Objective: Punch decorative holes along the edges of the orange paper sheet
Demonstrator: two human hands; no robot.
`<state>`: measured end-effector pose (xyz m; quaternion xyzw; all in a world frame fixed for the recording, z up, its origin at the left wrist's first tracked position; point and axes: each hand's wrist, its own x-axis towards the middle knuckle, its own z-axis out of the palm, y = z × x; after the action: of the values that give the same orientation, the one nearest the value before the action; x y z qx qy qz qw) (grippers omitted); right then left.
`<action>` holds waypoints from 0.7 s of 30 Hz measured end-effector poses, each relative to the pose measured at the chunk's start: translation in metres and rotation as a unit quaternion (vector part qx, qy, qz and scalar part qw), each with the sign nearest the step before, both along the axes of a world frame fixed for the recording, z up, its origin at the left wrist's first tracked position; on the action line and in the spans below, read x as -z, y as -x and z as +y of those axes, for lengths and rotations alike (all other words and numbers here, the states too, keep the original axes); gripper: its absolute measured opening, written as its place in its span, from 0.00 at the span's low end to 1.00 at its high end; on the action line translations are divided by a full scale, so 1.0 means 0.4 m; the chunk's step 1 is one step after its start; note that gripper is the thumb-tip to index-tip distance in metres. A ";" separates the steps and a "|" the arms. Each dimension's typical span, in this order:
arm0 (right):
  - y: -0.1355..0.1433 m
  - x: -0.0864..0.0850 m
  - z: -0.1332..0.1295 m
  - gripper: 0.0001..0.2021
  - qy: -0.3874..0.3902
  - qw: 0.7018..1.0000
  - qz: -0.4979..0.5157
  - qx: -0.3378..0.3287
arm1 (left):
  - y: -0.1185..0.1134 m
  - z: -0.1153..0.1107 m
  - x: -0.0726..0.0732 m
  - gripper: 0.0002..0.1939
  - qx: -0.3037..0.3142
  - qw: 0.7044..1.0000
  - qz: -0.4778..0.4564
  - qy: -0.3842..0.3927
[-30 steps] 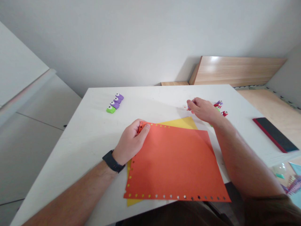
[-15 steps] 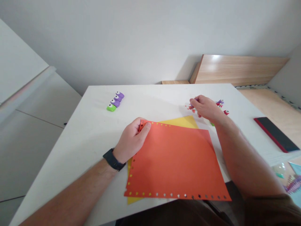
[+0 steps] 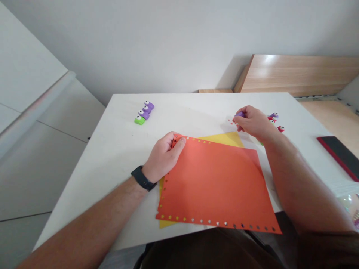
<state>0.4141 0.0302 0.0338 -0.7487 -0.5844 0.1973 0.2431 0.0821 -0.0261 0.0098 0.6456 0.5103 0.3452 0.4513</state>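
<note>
Orange paper sheet [image 3: 218, 183] lies at the near side of the white worktop [image 3: 112, 157], its near right corner reaching out past the edge over the person's lap. Small shaped holes run along its near edge, up its left edge and over the left part of its far edge; some show yellow, some pale, some dark.

The person's hands are well apart. The left hand [image 3: 162, 155] is clamped on the sheet's far left corner, thumb on top and fingers beneath; a dark watch band [image 3: 143, 178] circles that wrist. The right hand [image 3: 254, 121] is closed around a purple craft punch [image 3: 240, 114], beyond the sheet's far right corner. Reddish paper bits [image 3: 231, 123] are scattered on the worktop just beside its fingertips.

Under the orange sheet lies a yellow sheet [image 3: 228, 139], showing past the far edge and along the left side. At the far left of the worktop, three purple punches [image 3: 146, 112] and a green punch [image 3: 139, 120] stand in a slanting row, the green one nearest. More punches, among them a red punch [image 3: 281, 129], sit behind the right wrist, partly hidden by it. Farther right lies a dark, red-edged slab [image 3: 340, 155]. A wooden headboard [image 3: 303, 74] rises behind.
</note>
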 end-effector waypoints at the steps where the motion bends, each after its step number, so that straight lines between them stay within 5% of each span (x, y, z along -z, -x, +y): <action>1: -0.002 0.003 0.001 0.11 0.001 1.000 0.005 0.001 | 0.000 0.000 0.001 0.16 0.003 1.000 -0.002 0.006; 21: 0.012 -0.003 -0.005 0.11 0.018 0.990 -0.143 0.011 | -0.007 0.004 0.005 0.14 0.000 1.000 -0.029 0.011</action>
<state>0.4094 0.0283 0.0350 -0.7799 -0.6010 0.0964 0.1454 0.0849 -0.0247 0.0080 0.6301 0.5011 0.3582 0.4729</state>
